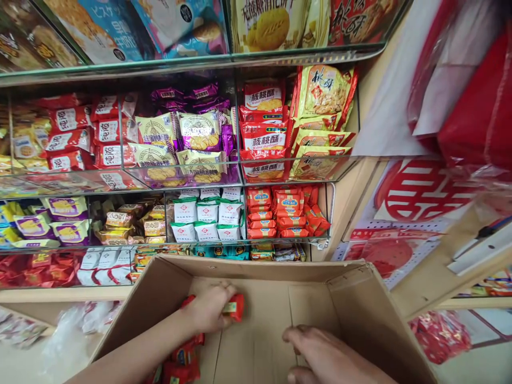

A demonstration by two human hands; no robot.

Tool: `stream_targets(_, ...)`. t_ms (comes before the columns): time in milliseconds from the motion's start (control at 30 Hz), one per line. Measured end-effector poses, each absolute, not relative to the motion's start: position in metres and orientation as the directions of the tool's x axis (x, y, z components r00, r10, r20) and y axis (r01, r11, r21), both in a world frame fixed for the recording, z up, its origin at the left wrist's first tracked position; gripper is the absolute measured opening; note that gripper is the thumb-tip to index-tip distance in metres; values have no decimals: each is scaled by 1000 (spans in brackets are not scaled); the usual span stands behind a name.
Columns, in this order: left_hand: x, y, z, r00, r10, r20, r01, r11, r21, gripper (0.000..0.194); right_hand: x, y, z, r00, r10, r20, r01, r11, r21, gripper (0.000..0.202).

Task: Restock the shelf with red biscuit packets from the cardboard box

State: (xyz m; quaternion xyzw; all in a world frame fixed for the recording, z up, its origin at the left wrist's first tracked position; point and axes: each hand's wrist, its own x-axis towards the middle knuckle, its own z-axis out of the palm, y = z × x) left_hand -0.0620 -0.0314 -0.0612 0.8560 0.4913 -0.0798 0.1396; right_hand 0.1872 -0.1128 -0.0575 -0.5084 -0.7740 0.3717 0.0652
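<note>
Inside an open cardboard box (256,271), my left hand (210,308) is closed around a red snack packet (235,308), whose end sticks out past the fingers. More red packets (184,360) lie along the box's left side, partly hidden under my left forearm. My right hand (320,352) is over the right half of the box, its thumb apart from the curled fingers, and nothing shows in it. Similar red packets (290,208) are stacked on the shelf compartment behind the box.
Glass-fronted shelves stand behind the box, holding white and green packets (206,216), walnut shortbread packets (264,141) and yellow packets (322,101). A glass shelf edge (280,57) juts out above. Red and white plastic-wrapped goods (476,106) hang at the right. A clear plastic bag (66,336) is at lower left.
</note>
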Motion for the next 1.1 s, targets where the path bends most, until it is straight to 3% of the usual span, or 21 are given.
stream_targets(67,-44,-45,-51,599,783,-170,768,-501,400,49,181,-109,-56,-411,883,-225,676,130,-725,48)
stream_targets(133,-24,-57,-39,661,749,-38,644,-541,541,58,176,-105,-54,-369,912,-178,538,54,-841,52)
stream_targets(300,7,-72,-23,702,686,192,454,-639,621,62,176,-94,-53,-288,958,-16,170,34,-985,29)
stream_targets(400,5,-69,-27,523,820,234,378,-469,798,59,183,-93,-50,-240,971,-24,104,1,-995,27)
stream_targets(500,1,-65,-32,463,886,34,189,-137,972,55,185,-95,-43,-243,970,-22,89,-1,-996,22)
stream_targets(600,1,-65,-32,465,883,-56,74,24,997,39,183,-98,-39,-225,974,-8,76,10,-997,20)
stream_targets(733,1,-68,-27,384,923,27,48,-49,998,27,183,-97,-41,-165,984,69,103,87,-991,19)
stream_targets(833,2,-72,-20,340,940,19,46,-37,998,32,185,-97,-42,-118,949,292,183,310,-933,18)
stream_targets(900,2,-74,-15,352,931,-98,15,99,995,35,185,-98,-42,-155,851,501,250,525,-814,21)
stream_targets(967,3,-76,-11,391,896,-209,-48,247,968,36,185,-100,-41,-217,758,615,312,651,-693,28)
stream_targets(1033,3,-76,-8,418,884,-210,-116,281,953,39,184,-102,-40,-230,765,601,374,640,-671,35)
stream_targets(1100,4,-75,-7,415,902,-120,-176,209,962,46,184,-103,-41,-187,830,525,374,554,-744,44)
